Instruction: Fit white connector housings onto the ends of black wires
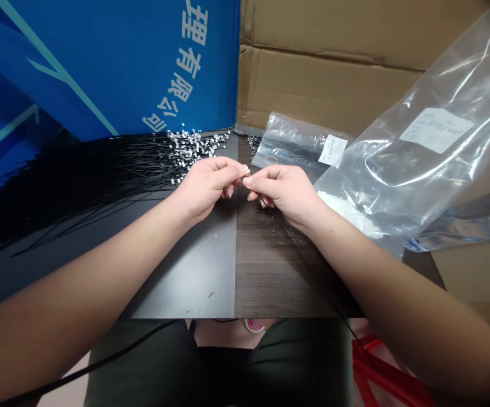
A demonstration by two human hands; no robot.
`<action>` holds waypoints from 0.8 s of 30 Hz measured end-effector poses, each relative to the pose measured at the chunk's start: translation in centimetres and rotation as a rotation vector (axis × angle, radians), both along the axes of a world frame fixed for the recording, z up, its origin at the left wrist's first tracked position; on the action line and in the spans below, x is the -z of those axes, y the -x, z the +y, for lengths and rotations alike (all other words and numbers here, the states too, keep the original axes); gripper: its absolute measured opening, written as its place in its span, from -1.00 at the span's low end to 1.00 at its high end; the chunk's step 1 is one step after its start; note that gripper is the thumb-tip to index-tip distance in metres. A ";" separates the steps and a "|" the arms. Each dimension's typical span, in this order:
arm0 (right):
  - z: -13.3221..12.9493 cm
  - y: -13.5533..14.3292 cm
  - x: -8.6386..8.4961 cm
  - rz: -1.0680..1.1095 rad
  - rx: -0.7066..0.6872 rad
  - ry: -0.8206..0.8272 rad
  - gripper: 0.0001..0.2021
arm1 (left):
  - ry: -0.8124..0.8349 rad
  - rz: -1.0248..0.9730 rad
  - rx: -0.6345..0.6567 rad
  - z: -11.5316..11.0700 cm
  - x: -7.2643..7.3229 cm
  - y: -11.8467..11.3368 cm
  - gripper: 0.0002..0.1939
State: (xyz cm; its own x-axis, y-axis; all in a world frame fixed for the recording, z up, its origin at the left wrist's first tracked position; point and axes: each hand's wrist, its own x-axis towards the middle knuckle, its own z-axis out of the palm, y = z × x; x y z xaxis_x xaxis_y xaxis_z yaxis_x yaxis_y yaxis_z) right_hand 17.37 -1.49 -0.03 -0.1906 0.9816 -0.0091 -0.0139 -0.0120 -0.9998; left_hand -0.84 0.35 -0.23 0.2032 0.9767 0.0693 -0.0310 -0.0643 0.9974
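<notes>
My left hand [211, 183] is closed in a pinch on a small white connector [247, 170] above the middle of the table. Close beside it, my right hand [285, 189] pinches a thin black wire [289, 234], which runs down to the right under my right forearm and past the table edge. The fingertips of both hands nearly meet, and they partly hide where the wire and the connector come together. Behind my left hand lies a large bundle of black wires [79, 167] with white connectors [192, 146] on their right ends.
A large clear bag [402, 158] with small white pieces [349, 212] stands at the right. Behind my right hand lies a smaller labelled bag [287, 138]. A blue panel [121, 56] and a brown cardboard [321, 79] close off the back.
</notes>
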 end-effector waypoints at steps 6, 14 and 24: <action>0.1 -0.1 0.0 0.029 0.002 0.005 -0.79 | 0.011 -0.022 0.006 0.0 -0.1 0.0 -0.84; 0.1 -0.1 0.1 0.053 0.004 0.035 -0.78 | 0.018 -0.027 -0.003 -0.1 -0.2 -0.2 -0.84; 0.1 -0.1 0.3 0.121 -0.028 0.115 -0.78 | 0.060 -0.053 -0.011 -0.4 -0.5 -0.4 -0.84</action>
State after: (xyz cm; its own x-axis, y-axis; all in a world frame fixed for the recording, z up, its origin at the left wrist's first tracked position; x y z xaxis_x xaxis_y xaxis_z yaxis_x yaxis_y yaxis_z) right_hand 17.44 -1.37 -0.37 -0.2240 0.9698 -0.0966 -0.1321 -0.1284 -0.9829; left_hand -0.43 -0.08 0.29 0.1903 0.9815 0.0214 -0.0836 -0.0055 0.9965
